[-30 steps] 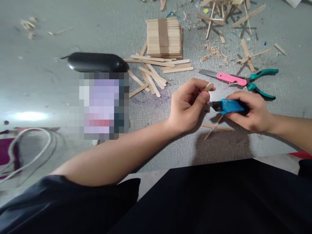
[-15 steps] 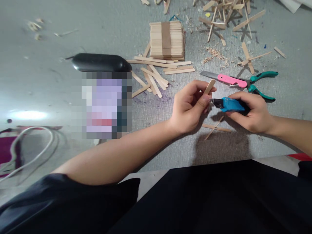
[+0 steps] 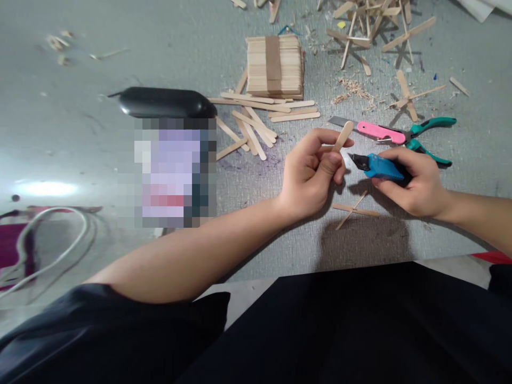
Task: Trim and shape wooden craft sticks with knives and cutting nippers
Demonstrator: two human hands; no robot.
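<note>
Between thumb and fingers, my left hand (image 3: 308, 176) pinches a wooden craft stick (image 3: 344, 135), its rounded end pointing up and to the right. My right hand (image 3: 418, 184) is wrapped around a blue and black utility knife (image 3: 383, 167). The knife's tip points left, a small gap from the stick and my left fingertips. Just below the hands, a small crossed piece made of sticks (image 3: 353, 209) lies on the table. Above the right hand lie a pink folding knife (image 3: 380, 132) with its blade out and green-handled pliers (image 3: 434, 125).
A banded stack of craft sticks (image 3: 256, 66) stands behind loose sticks (image 3: 252, 128). More crossed stick pieces (image 3: 407, 96) and wood shavings (image 3: 356, 90) lie at the back right. A black case (image 3: 166, 102), a blurred-out rectangle (image 3: 176, 170) and a white cable (image 3: 86, 224) are on the left.
The utility knife's tip has drawn slightly right, away from the stick. The stick in my left hand has shifted a little upward.
</note>
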